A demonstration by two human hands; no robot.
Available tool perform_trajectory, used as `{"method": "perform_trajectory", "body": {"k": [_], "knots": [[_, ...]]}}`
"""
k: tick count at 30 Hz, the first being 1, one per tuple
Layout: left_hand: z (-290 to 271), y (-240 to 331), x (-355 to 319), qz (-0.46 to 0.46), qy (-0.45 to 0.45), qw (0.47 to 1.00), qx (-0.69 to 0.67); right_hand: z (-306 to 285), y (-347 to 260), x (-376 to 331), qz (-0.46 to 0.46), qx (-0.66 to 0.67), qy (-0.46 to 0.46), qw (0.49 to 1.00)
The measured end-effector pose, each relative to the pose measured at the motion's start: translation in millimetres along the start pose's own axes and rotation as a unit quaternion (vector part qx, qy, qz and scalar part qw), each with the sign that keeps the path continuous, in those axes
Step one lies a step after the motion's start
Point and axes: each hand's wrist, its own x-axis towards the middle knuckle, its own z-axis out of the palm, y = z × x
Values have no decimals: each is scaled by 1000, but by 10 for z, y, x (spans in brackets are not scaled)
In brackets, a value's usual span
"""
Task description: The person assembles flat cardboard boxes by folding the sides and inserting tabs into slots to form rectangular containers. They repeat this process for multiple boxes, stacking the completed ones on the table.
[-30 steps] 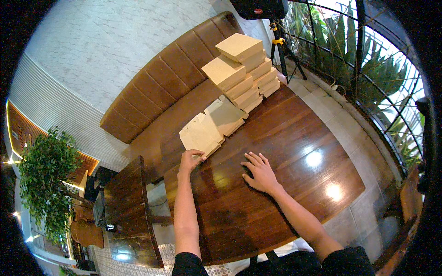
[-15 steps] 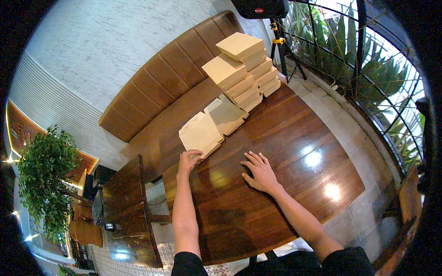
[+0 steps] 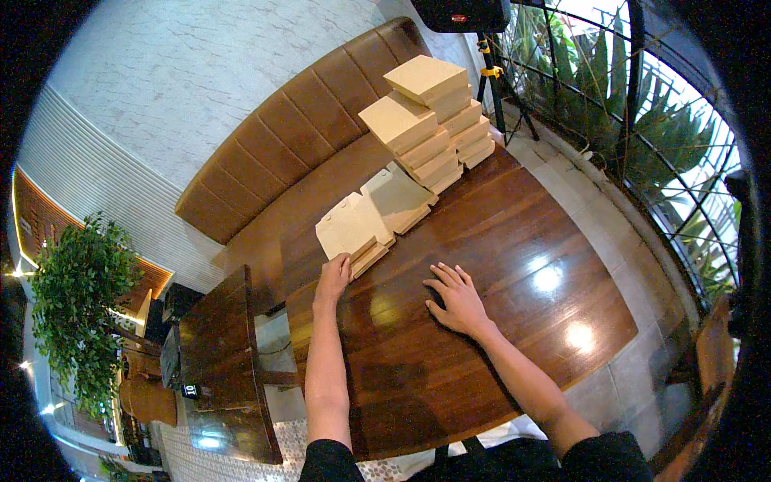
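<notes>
My left hand (image 3: 332, 277) reaches to the near edge of a pile of flat unfolded cardboard boxes (image 3: 353, 230) on the dark wooden table (image 3: 514, 265), its fingers touching the top sheet. My right hand (image 3: 455, 298) lies flat on the tabletop, fingers spread, holding nothing. A second pile of flat cardboard (image 3: 399, 198) lies just beyond the first. Behind it stand two stacks of folded cardboard boxes (image 3: 430, 120) at the table's far edge.
A brown padded bench (image 3: 281, 153) runs along the white wall behind the table. A smaller dark table (image 3: 221, 353) stands to the left. A tripod (image 3: 502, 76) and a railing with plants (image 3: 642, 120) are at the right. A potted bush (image 3: 76, 305) is far left.
My left hand has slid a little forward onto the edge of the flat cardboard pile. My right hand has stayed flat on the table.
</notes>
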Motion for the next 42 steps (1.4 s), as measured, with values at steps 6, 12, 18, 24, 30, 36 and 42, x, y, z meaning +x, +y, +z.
{"method": "perform_trajectory", "body": {"k": [6, 12, 18, 24, 30, 36, 42], "knots": [[91, -74, 26, 44, 57, 997, 32, 10, 14, -7, 0, -2, -2, 1000], [-32, 12, 108, -66, -13, 998, 5, 35, 34, -14, -5, -2, 7, 1000], [-124, 54, 142, 45, -43, 998, 23, 34, 24, -10, -2, 6, 6, 1000], [-124, -1, 128, -35, -75, 996, 35, 23, 14, 1, 3, 4, 0, 1000], [-138, 67, 101, -45, -74, 996, 36, 19, 25, -6, 2, 1, 0, 1000], [-148, 180, 42, 34, -63, 994, 79, 33, 34, -6, -4, -3, 2, 1000], [-90, -2, 16, 40, -27, 999, 3, 23, 23, -4, 0, 4, 0, 1000]]}}
